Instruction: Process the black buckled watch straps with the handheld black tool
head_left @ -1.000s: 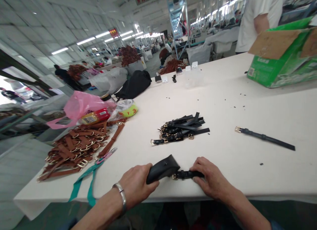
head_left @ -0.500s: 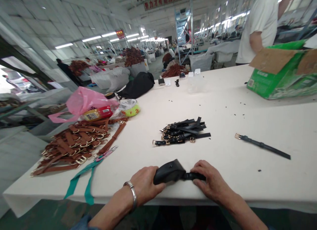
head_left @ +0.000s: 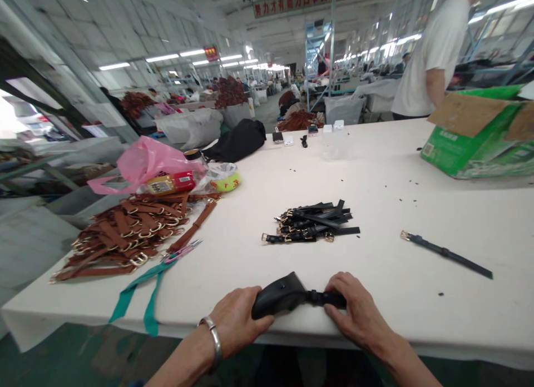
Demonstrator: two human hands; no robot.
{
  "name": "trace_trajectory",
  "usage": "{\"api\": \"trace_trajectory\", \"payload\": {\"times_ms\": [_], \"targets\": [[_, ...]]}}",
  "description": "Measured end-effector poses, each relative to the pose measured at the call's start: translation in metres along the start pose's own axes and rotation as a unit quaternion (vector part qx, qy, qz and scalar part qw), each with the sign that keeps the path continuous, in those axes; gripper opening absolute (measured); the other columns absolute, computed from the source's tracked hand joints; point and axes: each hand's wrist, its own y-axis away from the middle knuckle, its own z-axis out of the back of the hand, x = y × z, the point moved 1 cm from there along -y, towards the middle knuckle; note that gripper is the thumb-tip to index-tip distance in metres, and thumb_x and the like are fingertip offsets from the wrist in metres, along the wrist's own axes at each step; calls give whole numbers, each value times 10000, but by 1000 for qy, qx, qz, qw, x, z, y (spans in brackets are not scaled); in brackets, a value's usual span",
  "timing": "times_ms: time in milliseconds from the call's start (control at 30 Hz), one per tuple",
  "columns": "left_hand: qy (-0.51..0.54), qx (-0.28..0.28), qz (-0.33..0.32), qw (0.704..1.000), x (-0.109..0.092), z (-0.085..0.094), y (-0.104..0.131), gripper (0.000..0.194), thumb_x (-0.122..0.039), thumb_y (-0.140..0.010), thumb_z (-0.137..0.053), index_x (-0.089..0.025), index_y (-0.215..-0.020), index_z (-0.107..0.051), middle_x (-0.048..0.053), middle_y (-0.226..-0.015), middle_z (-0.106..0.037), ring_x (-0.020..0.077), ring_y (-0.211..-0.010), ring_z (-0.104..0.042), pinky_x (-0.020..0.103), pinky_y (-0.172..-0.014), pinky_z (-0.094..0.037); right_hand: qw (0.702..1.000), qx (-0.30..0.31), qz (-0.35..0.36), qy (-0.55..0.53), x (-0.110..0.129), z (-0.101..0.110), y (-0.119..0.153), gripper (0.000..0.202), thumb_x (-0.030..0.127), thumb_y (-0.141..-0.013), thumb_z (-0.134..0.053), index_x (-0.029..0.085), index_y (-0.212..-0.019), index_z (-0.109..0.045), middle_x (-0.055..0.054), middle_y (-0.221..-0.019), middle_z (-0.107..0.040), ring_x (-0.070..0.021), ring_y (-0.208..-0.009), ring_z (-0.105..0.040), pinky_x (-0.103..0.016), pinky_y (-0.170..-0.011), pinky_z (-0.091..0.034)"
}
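My left hand, with a silver bangle at the wrist, is wrapped round a black, smooth, rounded hand-held tool with a small knob on top. I cannot make out its exact kind. Its right end meets a short black strap near the table's front edge. On the other end of that strap my right hand is closed, thumb and fingers pinching it and hiding part of it. Beyond the hands lies a pile of black straps with gold buckles. One single black strap rests apart at the right.
At left on the white table are a heap of brown straps, scissors with a teal ribbon, and a pink bag. A green box stands at the right, a person behind it.
The view has shifted slightly. The tool has tilted and drawn a little to the left, and more of the strap shows between it and my right hand. The person behind has lowered an arm.
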Motion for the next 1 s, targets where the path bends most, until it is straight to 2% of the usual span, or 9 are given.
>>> {"api": "trace_trajectory", "payload": {"times_ms": [133,267,367,467,633,867,1000], "targets": [[3,6,15,1000,-1,11,7,255,-425,-685,-486,-223,-812,-578,27,-745,-634,181,-703,-583,231,-578,-388,1000,-12,7,3,-3,-6,1,132,101,-635,-504,191,-730,-487,-4,-711,-503,-159,-674,-441,-290,-637,-350],[10,20,18,1000,-5,21,14,238,-413,-691,-480,-225,-802,-575,25,-741,-633,176,-694,-583,230,-573,-381,997,-1,73,5,-1,-8,-2,222,59,-673,-468,191,-844,-522,-27,-772,-533,-172,-730,-458,-296,-651,-355],[-6,7,14,1000,-5,19,18,240,-423,-685,-489,-234,-810,-570,22,-748,-630,182,-711,-581,236,-581,-382,992,6,123,41,0,-6,-3,274,27,-707,-436,197,-883,-559,-50,-794,-549,-191,-783,-463,-325,-693,-350],[-25,5,13,1000,-4,13,20,260,-431,-688,-485,-235,-839,-567,29,-772,-630,190,-747,-581,241,-595,-388,989,17,142,46,-1,-2,1,254,65,-747,-447,206,-913,-579,-60,-826,-562,-191,-790,-474,-338,-702,-354],[-39,25,2,999,-8,13,20,261,-421,-677,-496,-242,-853,-566,38,-789,-635,207,-770,-580,271,-644,-409,992,16,122,3,-3,2,11,193,184,-809,-462,233,-954,-579,-62,-890,-573,-193,-811,-493,-359,-714,-379],[-79,83,-20,993,-38,22,19,284,-403,-716,-437,-217,-895,-554,69,-842,-634,245,-808,-583,332,-681,-424,991,9,74,-108,-5,2,11,229,110,-754,-472,214,-935,-566,-60,-868,-569,-186,-824,-507,-323,-698,-425],[-108,73,-31,991,-56,23,8,287,-407,-713,-430,-200,-880,-540,77,-846,-631,253,-807,-586,347,-684,-436,991,7,59,-117,-8,3,11,207,100,-721,-484,208,-882,-555,-46,-834,-564,-183,-808,-510,-315,-699,-423]]}}
